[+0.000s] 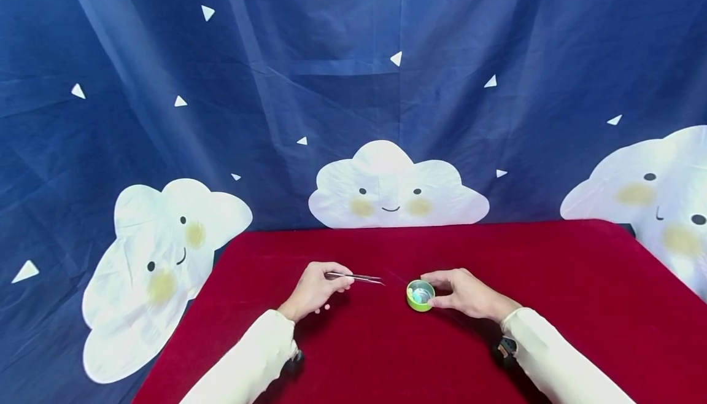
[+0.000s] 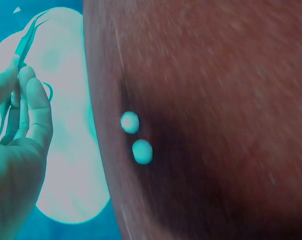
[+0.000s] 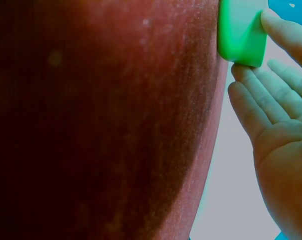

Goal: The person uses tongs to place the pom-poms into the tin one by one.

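My left hand (image 1: 320,287) pinches a pair of metal tweezers (image 1: 364,279) between thumb and fingers. The thin tips point right, slightly apart with nothing between them. Two small round balls (image 2: 135,137) lie on the red cloth below that hand, close together. With thumb and fingers at its sides, my right hand (image 1: 466,293) holds a small round green tin (image 1: 420,307). It stands upright on the cloth, its open top showing a silvery inside with a few small pale and teal pieces (image 1: 417,297). In the right wrist view only the tin's green outer wall (image 3: 243,35) shows.
A red cloth (image 1: 386,355) covers the table under both hands. Behind the table's far edge hangs a dark blue curtain (image 1: 342,97) with smiling white clouds and small white triangles. A dark band (image 1: 507,347) is worn at the right wrist.
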